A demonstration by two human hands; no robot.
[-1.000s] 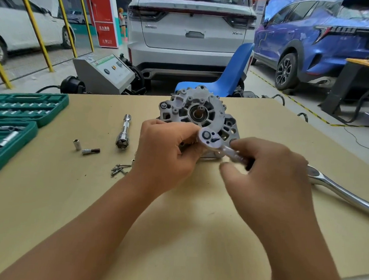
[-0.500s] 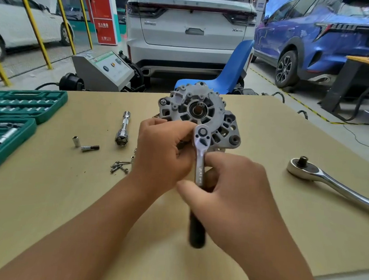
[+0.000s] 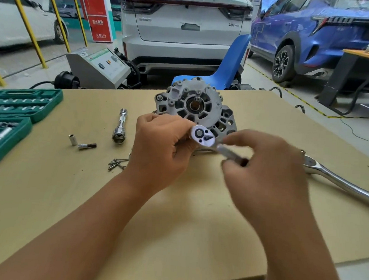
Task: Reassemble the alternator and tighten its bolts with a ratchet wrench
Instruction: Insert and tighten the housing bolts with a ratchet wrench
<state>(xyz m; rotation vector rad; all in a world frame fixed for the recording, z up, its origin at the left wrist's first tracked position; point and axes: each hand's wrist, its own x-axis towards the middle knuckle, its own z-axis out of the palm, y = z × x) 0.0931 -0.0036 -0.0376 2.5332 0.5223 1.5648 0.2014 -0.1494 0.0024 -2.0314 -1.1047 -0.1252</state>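
Head view: alternator stands on edge mid-table, housing face toward worker. Left hand, fingers curled, braces lower housing, likely to keep it from turning. Right hand pinches handle of small ratchet wrench, fingers wrapped round it; head sits at housing's lower edge, seemingly on bolt hidden beneath. Larger ratchet lies idle at right. Loose screws wait near left wrist, suggesting fastening unfinished. Socket case open at left.
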